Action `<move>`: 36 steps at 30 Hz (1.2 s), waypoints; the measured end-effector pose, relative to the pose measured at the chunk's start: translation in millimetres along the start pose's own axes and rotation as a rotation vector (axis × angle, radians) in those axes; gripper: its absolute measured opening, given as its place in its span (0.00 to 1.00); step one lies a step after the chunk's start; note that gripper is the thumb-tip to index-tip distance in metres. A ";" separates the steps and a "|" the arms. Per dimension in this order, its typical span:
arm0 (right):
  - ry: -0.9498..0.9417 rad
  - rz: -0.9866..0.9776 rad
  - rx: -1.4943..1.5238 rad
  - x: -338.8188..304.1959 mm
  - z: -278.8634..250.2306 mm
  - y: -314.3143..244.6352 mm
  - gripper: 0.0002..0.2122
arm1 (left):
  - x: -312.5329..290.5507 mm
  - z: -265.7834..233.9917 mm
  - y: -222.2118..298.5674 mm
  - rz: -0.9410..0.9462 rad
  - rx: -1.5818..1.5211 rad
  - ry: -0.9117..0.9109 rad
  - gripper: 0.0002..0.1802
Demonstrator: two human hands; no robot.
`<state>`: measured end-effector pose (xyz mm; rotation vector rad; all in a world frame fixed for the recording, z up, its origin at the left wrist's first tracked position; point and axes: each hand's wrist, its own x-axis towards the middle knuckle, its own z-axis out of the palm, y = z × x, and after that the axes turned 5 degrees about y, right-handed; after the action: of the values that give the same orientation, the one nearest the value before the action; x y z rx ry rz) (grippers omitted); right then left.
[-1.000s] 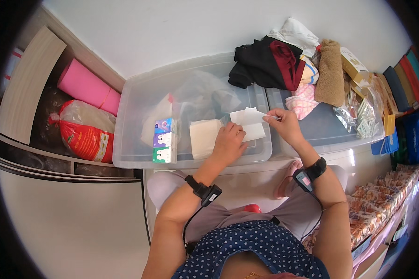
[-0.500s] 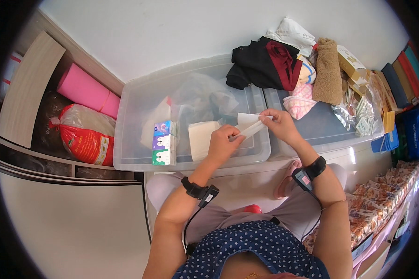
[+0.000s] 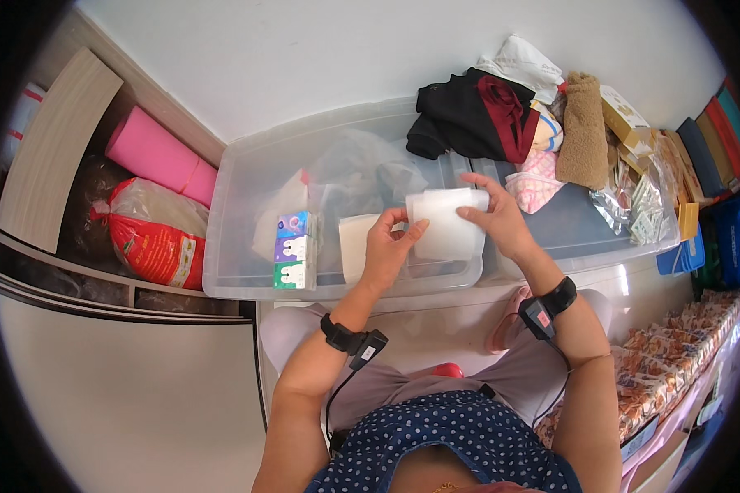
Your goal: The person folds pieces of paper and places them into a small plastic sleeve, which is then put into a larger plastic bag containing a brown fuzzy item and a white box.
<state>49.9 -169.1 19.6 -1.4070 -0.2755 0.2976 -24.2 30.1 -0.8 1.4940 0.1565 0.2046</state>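
Observation:
Between my two hands is a folded white tissue [image 3: 452, 230], spread flat like a small stack of squares. My left hand [image 3: 389, 251] pinches its left edge, thumb on top. At its upper right, my right hand [image 3: 499, 222] grips the edge between thumb and fingers. Just left of my left hand, a cream-coloured folded stack [image 3: 354, 246] lies on the clear plastic bin's lid [image 3: 247, 177], partly hidden by that hand. Farther left on the lid stands a row of small tissue packs [image 3: 293, 251] in blue, purple and green. Behind them lies a crumpled clear plastic bag [image 3: 349, 168].
A second clear bin [image 3: 543, 238] adjoins on the right. It bears dark clothing [image 3: 460, 115], a brown fleece roll [image 3: 583, 131], a pink checked cloth [image 3: 534, 185] and plastic packets [image 3: 649, 205]. At left, a cabinet holds a pink roll [image 3: 160, 156] and a red bag [image 3: 156, 242].
The white tissue has turned from a slanted, edge-on strip to a flat, broad face. My hands have shifted slightly, with the right fingers now more spread around its edge.

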 end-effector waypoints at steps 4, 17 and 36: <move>0.076 0.134 0.292 4.2 2.1 -3.4 0.24 | -0.4 1.9 5.0 -0.064 -0.229 -0.100 0.19; 0.087 0.275 0.297 2.6 10.3 1.9 0.21 | -3.6 -2.6 2.2 -0.289 -0.130 -0.163 0.16; -0.166 -0.349 -0.647 1.6 -7.0 2.9 0.16 | -4.4 -6.3 4.4 0.573 0.717 -0.139 0.08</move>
<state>53.8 -174.6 15.8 -1.9329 -0.7971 0.0289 -30.0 35.5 3.1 2.2391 -0.3554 0.5419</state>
